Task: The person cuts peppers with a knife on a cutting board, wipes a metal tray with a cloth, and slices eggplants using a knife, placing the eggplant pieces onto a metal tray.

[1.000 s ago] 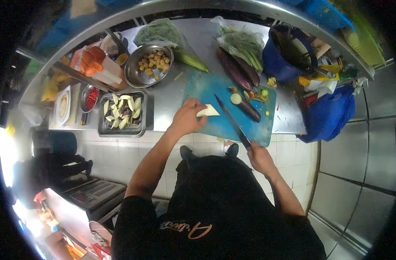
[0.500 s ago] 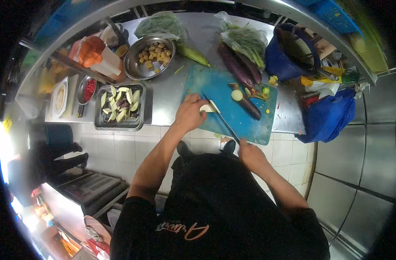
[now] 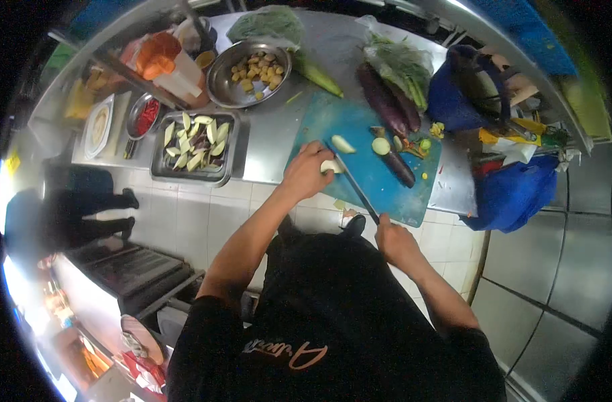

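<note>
On the blue cutting board (image 3: 386,194), my left hand (image 3: 309,171) is closed over a pale piece of eggplant (image 3: 331,165), its fingertips pressing it down. My right hand (image 3: 396,242) grips the handle of a knife (image 3: 359,187), whose blade runs up and left to lie right beside that piece. Just beyond the blade lies a cut eggplant wedge (image 3: 343,144), pale side up. Farther right rests a part-cut eggplant (image 3: 398,165) with its pale cut face toward the back left. Small trimmings (image 3: 414,146) sit behind it.
A metal tray (image 3: 227,151) of eggplant wedges stands left of the board. Behind it are a steel bowl (image 3: 219,90) of yellowish chunks and a bowl of chopped red pieces (image 3: 147,117). Whole eggplants (image 3: 386,100), bagged greens (image 3: 400,63) and a blue bucket (image 3: 447,94) line the back right.
A wedge has come off and now lies apart, beyond the blade. My left hand still holds the remaining piece. The whole view has shifted and turned slightly.
</note>
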### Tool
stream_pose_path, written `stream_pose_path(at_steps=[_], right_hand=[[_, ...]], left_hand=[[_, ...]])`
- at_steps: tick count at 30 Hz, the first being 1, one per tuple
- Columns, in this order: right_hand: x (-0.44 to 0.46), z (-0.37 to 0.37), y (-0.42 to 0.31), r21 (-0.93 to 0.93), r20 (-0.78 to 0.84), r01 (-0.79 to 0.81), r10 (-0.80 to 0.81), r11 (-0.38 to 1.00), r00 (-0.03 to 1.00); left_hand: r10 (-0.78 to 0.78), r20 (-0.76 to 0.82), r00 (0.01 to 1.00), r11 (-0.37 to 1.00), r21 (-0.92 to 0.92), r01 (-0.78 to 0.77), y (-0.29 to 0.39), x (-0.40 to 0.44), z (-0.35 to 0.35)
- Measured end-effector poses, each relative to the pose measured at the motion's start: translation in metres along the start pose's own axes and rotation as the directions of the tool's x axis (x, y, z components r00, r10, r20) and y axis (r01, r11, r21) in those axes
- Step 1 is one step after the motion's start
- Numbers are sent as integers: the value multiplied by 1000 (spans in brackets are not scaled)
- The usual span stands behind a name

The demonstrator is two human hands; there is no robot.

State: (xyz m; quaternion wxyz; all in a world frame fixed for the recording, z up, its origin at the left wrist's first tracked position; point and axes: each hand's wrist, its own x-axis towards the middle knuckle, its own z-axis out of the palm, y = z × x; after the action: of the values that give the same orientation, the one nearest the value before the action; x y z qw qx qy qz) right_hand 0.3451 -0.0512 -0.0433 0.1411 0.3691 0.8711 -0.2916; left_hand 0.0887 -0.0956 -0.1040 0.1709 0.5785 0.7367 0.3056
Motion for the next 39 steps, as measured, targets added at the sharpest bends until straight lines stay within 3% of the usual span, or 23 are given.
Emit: stream_pose_path(at_steps=[2, 7, 11, 15, 18, 21, 24, 25, 30, 34, 39], right_hand=[[34, 32, 14, -24, -45, 37, -38, 999, 998], [69, 24, -2, 128, -100, 86, -73, 988, 992], [39, 5, -4, 61, -129, 62, -53, 996, 990], [5, -2, 1, -39, 36, -12, 14, 999, 999], [1, -5, -4, -25, 33, -15, 16, 1000, 999], [41, 42, 17, -41, -64, 80, -82, 996, 995], [65, 24, -7, 105, -30, 40, -37, 994, 999], [70, 28, 0, 131, -99, 135, -123, 982, 987], [54, 11, -5, 61, -68, 79, -75, 995, 995], [21, -3, -6, -75, 3, 5, -5, 997, 1000], [11, 7, 7, -57, -27, 70, -72, 996, 997]], left_hand=[[-19, 51, 999, 1000, -9, 20, -3, 2, 1], [23, 12, 1000, 1000, -15, -23, -8, -7, -3], [-31, 4, 1000, 997, -68, 31, -13, -16, -3], [-36, 12, 999, 998, -52, 37, -12, -13, -2], [-2, -23, 1000, 998, -69, 0, -14, -14, -1], [20, -30, 999, 997, -68, -22, -17, -13, 1], [60, -18, 998, 995, -78, -61, -18, -15, -3], [73, -38, 997, 993, -91, -76, -20, -17, -2], [61, -148, 987, 984, -155, -84, -25, -22, 6], [131, -205, 970, 983, -100, -154, -28, -21, 9], [166, -239, 957, 975, -107, -196, -28, -20, 10]])
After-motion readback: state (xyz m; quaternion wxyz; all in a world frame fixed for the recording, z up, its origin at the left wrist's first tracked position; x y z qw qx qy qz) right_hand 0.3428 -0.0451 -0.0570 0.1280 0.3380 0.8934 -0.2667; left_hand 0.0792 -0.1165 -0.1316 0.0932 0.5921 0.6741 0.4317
